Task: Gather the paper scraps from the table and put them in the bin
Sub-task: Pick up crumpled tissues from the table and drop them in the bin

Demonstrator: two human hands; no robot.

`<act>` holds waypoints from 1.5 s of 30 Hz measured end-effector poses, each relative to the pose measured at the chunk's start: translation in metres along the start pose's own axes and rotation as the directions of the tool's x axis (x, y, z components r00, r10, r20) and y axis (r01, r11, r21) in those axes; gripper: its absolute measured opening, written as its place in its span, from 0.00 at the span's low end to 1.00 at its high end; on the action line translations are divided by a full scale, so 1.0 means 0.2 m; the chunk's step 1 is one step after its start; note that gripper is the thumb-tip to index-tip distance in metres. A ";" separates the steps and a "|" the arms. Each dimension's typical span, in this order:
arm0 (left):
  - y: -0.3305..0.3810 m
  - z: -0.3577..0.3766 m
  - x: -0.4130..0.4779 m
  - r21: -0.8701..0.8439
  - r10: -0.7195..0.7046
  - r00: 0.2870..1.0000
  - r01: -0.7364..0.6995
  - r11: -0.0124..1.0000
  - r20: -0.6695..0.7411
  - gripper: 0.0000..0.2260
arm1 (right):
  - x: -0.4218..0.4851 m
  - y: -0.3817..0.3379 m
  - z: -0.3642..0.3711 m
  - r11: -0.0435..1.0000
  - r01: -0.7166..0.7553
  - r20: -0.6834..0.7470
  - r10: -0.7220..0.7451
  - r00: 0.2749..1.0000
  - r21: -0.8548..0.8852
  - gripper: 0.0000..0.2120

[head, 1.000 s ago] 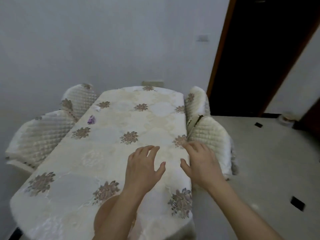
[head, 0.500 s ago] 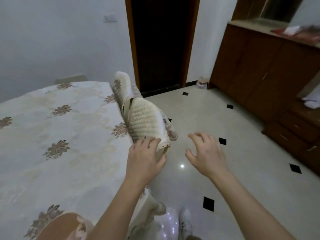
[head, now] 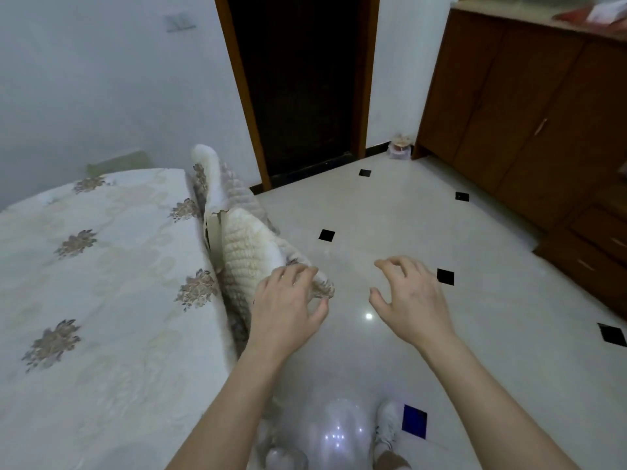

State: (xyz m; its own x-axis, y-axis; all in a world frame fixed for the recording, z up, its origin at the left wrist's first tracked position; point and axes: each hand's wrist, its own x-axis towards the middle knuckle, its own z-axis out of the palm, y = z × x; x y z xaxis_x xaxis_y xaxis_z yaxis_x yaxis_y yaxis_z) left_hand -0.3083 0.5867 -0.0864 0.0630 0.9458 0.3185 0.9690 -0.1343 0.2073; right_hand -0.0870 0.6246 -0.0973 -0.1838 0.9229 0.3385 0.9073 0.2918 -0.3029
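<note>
The table (head: 101,300), under a cream cloth with brown flower motifs, fills the left of the view. No paper scrap shows on the part of it that I see. My left hand (head: 286,310) hovers over the corner of the near quilted chair, fingers relaxed, holding nothing. Out over the tiled floor, my right hand (head: 407,300) is spread with loosely curled fingers and is empty. A small pale container (head: 400,149) stands on the floor by the doorway; whether it is the bin I cannot tell.
Two quilted white chairs (head: 244,252) stand against the table's right side. A dark doorway (head: 302,83) is ahead, a brown wooden cabinet (head: 529,123) on the right. Glossy tiles with black diamonds cover the floor (head: 390,215). My white shoe (head: 386,425) shows below.
My view has swung right, from the table to the floor and doorway. Both hands left the tabletop: the left is now over the chair corner, the right over the floor.
</note>
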 end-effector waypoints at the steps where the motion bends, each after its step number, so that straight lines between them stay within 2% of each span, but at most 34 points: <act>1: 0.02 0.04 0.09 -0.003 -0.016 1.000 0.016 1.000 0.008 0.21 | 0.09 0.06 0.01 1.000 0.003 0.008 -0.003 1.000 0.011 0.21; 10: 0.19 0.28 0.81 0.023 -0.169 0.984 0.171 0.985 -0.053 0.22 | 0.84 0.52 0.10 0.992 0.120 0.062 -0.123 0.990 0.039 0.20; 20: 0.09 0.43 1.26 0.126 -0.251 0.965 0.259 0.958 -0.077 0.22 | 1.43 0.62 0.28 0.961 0.268 0.096 -0.273 0.957 0.063 0.20; 27: -0.18 0.56 1.68 0.134 -0.293 0.953 0.302 0.944 -0.082 0.22 | 1.93 0.58 0.53 0.948 0.312 0.139 -0.319 0.938 0.069 0.17; 35: -0.69 0.67 2.32 0.102 -0.379 0.921 0.386 0.917 -0.088 0.22 | 2.70 0.39 0.83 0.924 0.382 0.233 -0.378 0.896 0.030 0.20; 41: -1.00 0.68 2.69 0.115 -0.423 0.896 0.438 0.891 -0.136 0.22 | 3.20 0.22 1.03 0.902 0.428 0.207 -0.431 0.878 0.064 0.20; 45: -1.15 0.70 2.87 0.128 -0.458 0.881 0.471 0.873 -0.119 0.22 | 3.44 0.15 1.15 0.893 0.443 0.217 -0.450 0.866 0.085 0.20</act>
State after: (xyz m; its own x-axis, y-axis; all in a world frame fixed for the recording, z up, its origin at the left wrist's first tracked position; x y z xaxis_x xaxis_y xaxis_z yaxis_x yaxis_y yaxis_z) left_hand -0.4618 1.2017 -0.0805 -0.4165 0.8598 0.2953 0.9060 0.3658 0.2128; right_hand -0.2738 1.3252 -0.0789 -0.6498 0.7226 0.2358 0.6965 0.6903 -0.1959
